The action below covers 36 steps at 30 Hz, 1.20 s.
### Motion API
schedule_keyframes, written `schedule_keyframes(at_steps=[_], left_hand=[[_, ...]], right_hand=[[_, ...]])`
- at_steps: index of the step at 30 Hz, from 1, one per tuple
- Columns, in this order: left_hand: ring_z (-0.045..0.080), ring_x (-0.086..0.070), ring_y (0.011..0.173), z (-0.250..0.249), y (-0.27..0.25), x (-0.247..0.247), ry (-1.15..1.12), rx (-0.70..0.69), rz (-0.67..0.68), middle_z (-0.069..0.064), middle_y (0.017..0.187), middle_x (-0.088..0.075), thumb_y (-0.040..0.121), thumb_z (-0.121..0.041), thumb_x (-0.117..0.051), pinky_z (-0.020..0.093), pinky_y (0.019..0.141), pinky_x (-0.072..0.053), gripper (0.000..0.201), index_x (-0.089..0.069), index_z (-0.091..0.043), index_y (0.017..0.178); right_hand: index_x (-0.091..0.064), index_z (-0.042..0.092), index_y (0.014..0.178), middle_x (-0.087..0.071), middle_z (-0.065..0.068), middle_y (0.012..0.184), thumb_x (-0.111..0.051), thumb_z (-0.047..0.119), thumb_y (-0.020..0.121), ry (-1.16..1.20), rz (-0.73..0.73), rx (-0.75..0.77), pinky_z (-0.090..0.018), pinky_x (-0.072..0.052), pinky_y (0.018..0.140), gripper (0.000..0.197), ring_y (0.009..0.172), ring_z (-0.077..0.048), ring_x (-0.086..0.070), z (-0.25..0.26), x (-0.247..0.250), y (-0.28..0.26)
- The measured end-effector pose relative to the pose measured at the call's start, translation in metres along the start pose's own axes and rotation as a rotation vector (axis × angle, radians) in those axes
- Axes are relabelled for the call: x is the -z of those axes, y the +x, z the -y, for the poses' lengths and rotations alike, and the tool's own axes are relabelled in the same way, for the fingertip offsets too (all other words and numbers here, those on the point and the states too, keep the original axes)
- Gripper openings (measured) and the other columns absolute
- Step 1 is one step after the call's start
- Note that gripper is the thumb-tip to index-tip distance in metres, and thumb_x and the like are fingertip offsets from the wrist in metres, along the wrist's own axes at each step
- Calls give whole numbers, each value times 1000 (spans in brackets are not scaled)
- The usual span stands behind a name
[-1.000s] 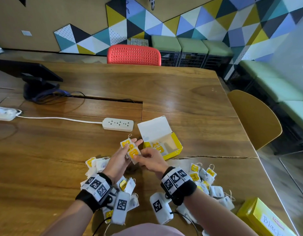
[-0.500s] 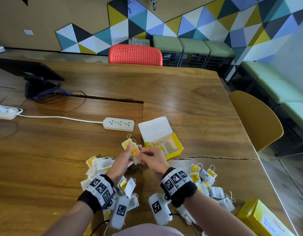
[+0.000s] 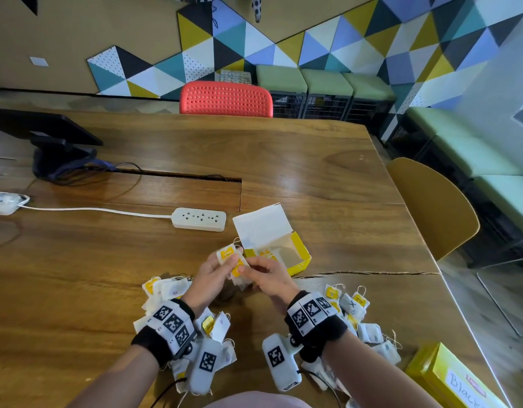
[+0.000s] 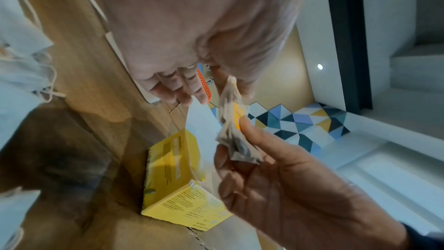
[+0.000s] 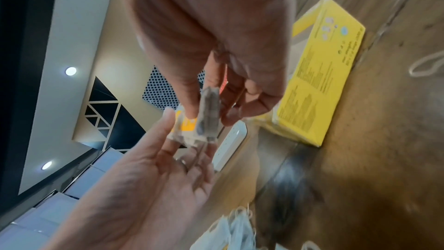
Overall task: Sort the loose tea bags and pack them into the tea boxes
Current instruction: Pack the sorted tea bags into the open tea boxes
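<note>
Just in front of the open yellow tea box (image 3: pixel 295 265), both hands hold a small bunch of tea bags (image 3: pixel 228 254) with yellow tags above the table. My left hand (image 3: pixel 229 259) has the bags lying on its fingers, with the thumb pressed on a tag. My right hand (image 3: pixel 245 267) pinches the same bunch (image 5: pixel 209 115) from the other side between thumb and fingertips. The left wrist view shows the bags (image 4: pixel 230 126) hanging between the two thumbs. The box holds a few bags under its raised white lid (image 3: pixel 261 223). Loose tea bags lie in piles at left (image 3: pixel 166 290) and right (image 3: pixel 352 306) of my wrists.
A second yellow box (image 3: pixel 448 378), hand-labelled in black, lies at the near right table edge. A white power strip (image 3: pixel 199 219) with its cable lies left of the open box. A dark monitor stand (image 3: pixel 60 160) is at far left. A mustard chair (image 3: pixel 430 207) stands right of the table.
The bags, fanned out in my left hand earlier, are now gathered together between both hands. Both hands shifted slightly nearer the open box.
</note>
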<state>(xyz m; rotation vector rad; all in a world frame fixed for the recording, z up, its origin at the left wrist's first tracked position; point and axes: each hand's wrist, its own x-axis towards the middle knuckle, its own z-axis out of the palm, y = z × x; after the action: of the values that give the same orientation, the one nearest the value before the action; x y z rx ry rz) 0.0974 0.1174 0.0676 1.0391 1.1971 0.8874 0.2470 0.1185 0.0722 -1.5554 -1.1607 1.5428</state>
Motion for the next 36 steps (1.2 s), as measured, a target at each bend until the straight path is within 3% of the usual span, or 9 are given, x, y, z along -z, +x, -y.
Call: schedule_keyframes(at_steps=[3, 9, 13, 15, 18, 23, 28, 31, 36], left_hand=[[13, -58, 113, 2, 9, -1, 74, -92, -109, 1, 119, -63, 87, -32, -64, 35, 103, -44, 13, -77, -30, 90], [8, -51, 106, 15, 27, -7, 601, -227, 23, -10, 119, -51, 87, -21, -68, 19, 90, -37, 24, -68, -32, 108], [6, -37, 124, 27, 33, -20, 885, -203, 125, -14, 129, -39, 89, -31, -63, 25, 106, -30, 33, -62, -36, 121], [7, -35, 127, 29, 34, -25, 919, -173, 125, -13, 132, -35, 91, -32, -61, 29, 108, -31, 35, -59, -35, 126], [8, -35, 127, 30, 34, -29, 912, -161, 98, -11, 132, -34, 92, -31, -60, 26, 107, -30, 36, -58, -31, 128], [8, -35, 127, 31, 35, -31, 881, -168, 66, -9, 133, -35, 92, -30, -62, 17, 99, -24, 35, -59, -27, 126], [9, -34, 128, 29, 36, -31, 893, -153, 75, -9, 133, -35, 92, -31, -62, 24, 102, -29, 34, -60, -26, 125], [9, -35, 126, 29, 37, -31, 894, -135, 80, -10, 132, -35, 91, -33, -62, 27, 102, -33, 34, -60, -28, 125], [10, -38, 124, 28, 37, -33, 894, -143, 71, -8, 131, -37, 90, -32, -64, 27, 100, -35, 31, -62, -27, 121]], right_hand=[[-68, 24, 80, -64, 6, 76, -72, 17, 84, -66, -90, 16, -20, -45, 63, 9, 72, -8, -56, 5, 18, 6], [-71, 2, 90, -72, -10, 92, -64, 17, 86, -632, -440, 25, -25, -42, 80, 17, 89, -23, -62, 28, 74, 27], [-59, 4, 82, -62, -18, 94, -52, 9, 88, -911, -348, -99, -29, -45, 72, 11, 91, -31, -58, 27, 67, 41], [-59, 1, 96, -60, -19, 105, -47, 3, 89, -970, -325, -112, -32, -48, 75, 14, 99, -34, -61, 25, 60, 45], [-57, -3, 110, -58, -20, 114, -46, -1, 91, -988, -336, -128, -35, -51, 82, 22, 106, -35, -61, 25, 56, 51], [-61, 0, 107, -63, -18, 110, -50, -4, 90, -961, -332, -193, -33, -55, 82, 20, 102, -31, -64, 19, 57, 61], [-59, 1, 97, -62, -14, 109, -43, -4, 94, -1007, -302, -202, -29, -51, 78, 17, 101, -28, -64, 15, 55, 66], [-57, 1, 95, -60, -15, 103, -38, -8, 93, -1043, -292, -183, -36, -51, 83, 22, 98, -32, -62, 13, 52, 67], [-44, 9, 68, -48, -4, 70, -39, -8, 92, -1192, -248, -139, -31, -47, 67, 29, 77, -24, -56, 7, 51, 65]])
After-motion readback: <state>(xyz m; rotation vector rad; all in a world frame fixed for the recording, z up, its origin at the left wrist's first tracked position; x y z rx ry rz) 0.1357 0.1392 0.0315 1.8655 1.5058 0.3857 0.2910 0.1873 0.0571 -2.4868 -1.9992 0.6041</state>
